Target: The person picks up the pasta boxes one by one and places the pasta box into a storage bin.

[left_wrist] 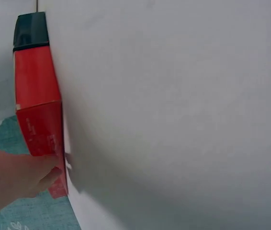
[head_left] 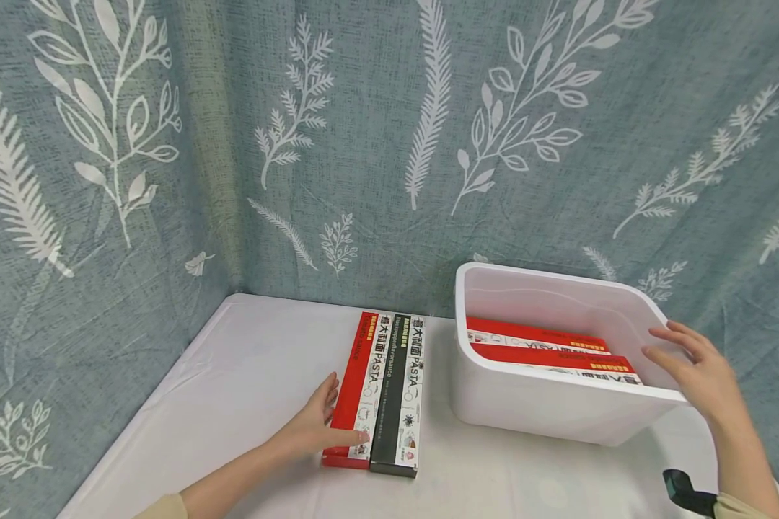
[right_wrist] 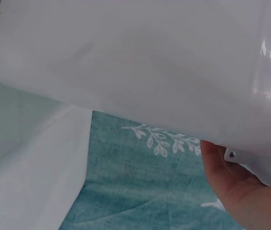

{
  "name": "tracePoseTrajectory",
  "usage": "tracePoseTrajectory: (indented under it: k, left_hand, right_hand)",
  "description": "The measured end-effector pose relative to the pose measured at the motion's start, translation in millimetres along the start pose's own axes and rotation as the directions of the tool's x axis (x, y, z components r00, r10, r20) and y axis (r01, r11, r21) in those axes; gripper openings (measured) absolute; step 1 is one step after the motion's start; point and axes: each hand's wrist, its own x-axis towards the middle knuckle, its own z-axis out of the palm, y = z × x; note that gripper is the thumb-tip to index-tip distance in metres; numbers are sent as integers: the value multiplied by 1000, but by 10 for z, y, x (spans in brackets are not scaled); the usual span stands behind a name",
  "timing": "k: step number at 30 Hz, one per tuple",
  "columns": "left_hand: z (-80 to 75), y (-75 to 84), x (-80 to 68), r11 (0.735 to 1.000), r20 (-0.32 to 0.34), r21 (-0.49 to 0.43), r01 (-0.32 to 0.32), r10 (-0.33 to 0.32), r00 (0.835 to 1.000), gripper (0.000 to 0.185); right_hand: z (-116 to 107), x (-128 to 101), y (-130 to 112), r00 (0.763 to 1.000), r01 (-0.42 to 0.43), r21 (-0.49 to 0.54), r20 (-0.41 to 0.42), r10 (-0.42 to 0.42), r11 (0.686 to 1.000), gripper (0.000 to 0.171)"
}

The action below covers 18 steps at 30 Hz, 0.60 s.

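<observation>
Two long flat pasta boxes lie side by side on the white table, a red and white one [head_left: 350, 393] and a black and white one [head_left: 396, 404]. My left hand [head_left: 308, 425] is at the near end of the red box, its fingers along the left side and its thumb across the top. In the left wrist view the hand [left_wrist: 23, 175] meets the red box's side [left_wrist: 37, 79]. At the right, a white bin [head_left: 539, 404] holds two red and white pasta boxes [head_left: 552, 357]. My right hand [head_left: 704, 367] reaches over the bin's right rim, fingers loosely extended; contact is unclear.
Behind the table [head_left: 253, 360] hangs a blue-green curtain [head_left: 376, 144] with white leaf prints, which also closes off the left side. A small dark device [head_left: 684, 490] sits by the right wrist. The bin's outer wall [right_wrist: 140, 62] fills much of the right wrist view.
</observation>
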Motion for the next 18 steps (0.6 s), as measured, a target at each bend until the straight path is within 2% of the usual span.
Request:
tracePoseTrajectory:
  k: [5, 8, 15, 18]
  left_hand:
    - [66, -43, -32, 996, 8, 83, 37, -38, 999, 117]
    - [93, -49, -40, 992, 5, 122, 38, -38, 999, 121]
    - [118, -86, -22, 989, 62, 126, -84, 76, 995, 124]
    - [123, -90, -26, 984, 63, 151, -96, 87, 994, 129]
  right_hand:
    - [-9, -1, 7, 1000, -1, -4, 6, 1, 1000, 68]
    - [-9, 1, 11, 1000, 2, -4, 3, -2, 1000, 68]
    - [-10, 9, 9, 1000, 0, 3, 3, 0, 1000, 68]
    - [-16, 8, 5, 1000, -9, 5, 8, 9, 1000, 68]
